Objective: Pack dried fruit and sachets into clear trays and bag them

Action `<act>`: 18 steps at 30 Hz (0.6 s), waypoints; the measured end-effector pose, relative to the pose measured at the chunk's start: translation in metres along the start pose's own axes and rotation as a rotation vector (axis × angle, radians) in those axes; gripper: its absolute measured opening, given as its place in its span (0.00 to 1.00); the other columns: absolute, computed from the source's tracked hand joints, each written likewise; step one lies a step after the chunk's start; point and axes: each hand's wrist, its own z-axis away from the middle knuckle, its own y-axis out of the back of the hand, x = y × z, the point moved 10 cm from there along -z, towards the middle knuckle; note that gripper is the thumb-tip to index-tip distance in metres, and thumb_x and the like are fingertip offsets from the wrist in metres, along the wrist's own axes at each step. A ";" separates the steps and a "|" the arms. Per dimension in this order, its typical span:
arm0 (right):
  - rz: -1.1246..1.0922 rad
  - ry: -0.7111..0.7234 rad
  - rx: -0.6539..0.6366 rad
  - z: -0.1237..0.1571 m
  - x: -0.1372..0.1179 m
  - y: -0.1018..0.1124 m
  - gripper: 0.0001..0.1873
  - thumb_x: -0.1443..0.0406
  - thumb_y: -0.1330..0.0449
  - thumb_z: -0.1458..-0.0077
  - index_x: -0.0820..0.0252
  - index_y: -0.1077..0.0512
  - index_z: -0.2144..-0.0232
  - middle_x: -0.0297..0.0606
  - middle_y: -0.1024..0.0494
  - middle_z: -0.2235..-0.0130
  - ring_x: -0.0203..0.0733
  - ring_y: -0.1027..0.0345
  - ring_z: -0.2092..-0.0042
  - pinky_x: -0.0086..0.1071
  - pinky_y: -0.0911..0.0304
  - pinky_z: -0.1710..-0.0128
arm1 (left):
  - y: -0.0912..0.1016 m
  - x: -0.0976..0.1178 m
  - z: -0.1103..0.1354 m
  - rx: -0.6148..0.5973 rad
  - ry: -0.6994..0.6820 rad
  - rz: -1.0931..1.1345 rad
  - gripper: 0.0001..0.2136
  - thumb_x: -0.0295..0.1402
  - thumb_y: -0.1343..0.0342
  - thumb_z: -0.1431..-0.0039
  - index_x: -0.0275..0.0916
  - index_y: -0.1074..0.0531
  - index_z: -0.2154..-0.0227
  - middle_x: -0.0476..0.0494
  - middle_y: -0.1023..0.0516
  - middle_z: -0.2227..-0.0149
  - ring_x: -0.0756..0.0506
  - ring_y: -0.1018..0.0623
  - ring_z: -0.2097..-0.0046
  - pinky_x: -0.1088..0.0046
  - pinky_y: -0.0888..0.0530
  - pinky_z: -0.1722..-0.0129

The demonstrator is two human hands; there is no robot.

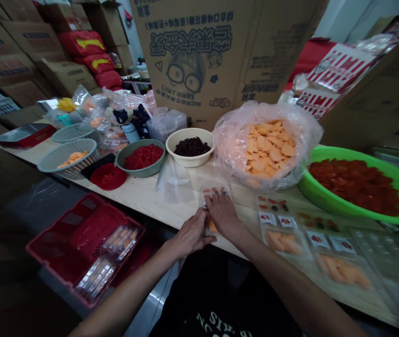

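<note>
Both hands work at a transparent plastic packet (215,196) lying on the wooden table's front edge. It holds orange slices and small red and dark pieces. My left hand (192,234) pinches its lower left side, and my right hand (222,214) presses on top, hiding much of it. Several filled packets (284,242) lie to the right. A plastic bag of orange slices (266,145), a white bowl of dark dried fruit (188,161) and a teal bowl of red pieces (152,171) stand beyond my hands. A green basin of dried red fruit (317,192) stands at the right.
A red crate (54,238) with several packets sits on the floor to my left, below the table edge. Grey baskets (68,159), a red lid (108,177) and bagged goods crowd the table's far left. Stacked cardboard boxes (199,51) rise behind the table.
</note>
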 end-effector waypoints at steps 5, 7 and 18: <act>0.012 0.038 0.039 -0.023 -0.001 -0.003 0.16 0.71 0.52 0.34 0.68 0.29 0.50 0.56 0.25 0.52 0.54 0.29 0.52 0.42 0.38 0.54 | 0.007 -0.017 -0.012 0.177 0.044 0.045 0.31 0.35 0.31 0.53 0.43 0.45 0.52 0.37 0.37 0.45 0.39 0.26 0.49 0.58 0.24 0.53; -0.011 0.132 0.034 -0.013 -0.011 -0.005 0.15 0.71 0.51 0.35 0.68 0.29 0.51 0.54 0.24 0.54 0.53 0.29 0.52 0.40 0.37 0.54 | 0.019 -0.025 -0.013 0.307 0.036 0.050 0.31 0.31 0.35 0.51 0.41 0.46 0.48 0.33 0.40 0.41 0.37 0.29 0.44 0.56 0.26 0.49; -0.199 0.207 0.028 0.075 -0.026 -0.008 0.26 0.79 0.47 0.47 0.64 0.31 0.46 0.50 0.27 0.46 0.49 0.33 0.45 0.39 0.38 0.44 | -0.004 0.001 -0.015 0.224 -0.080 -0.125 0.09 0.23 0.47 0.42 0.40 0.25 0.63 0.40 0.25 0.56 0.41 0.29 0.51 0.61 0.30 0.51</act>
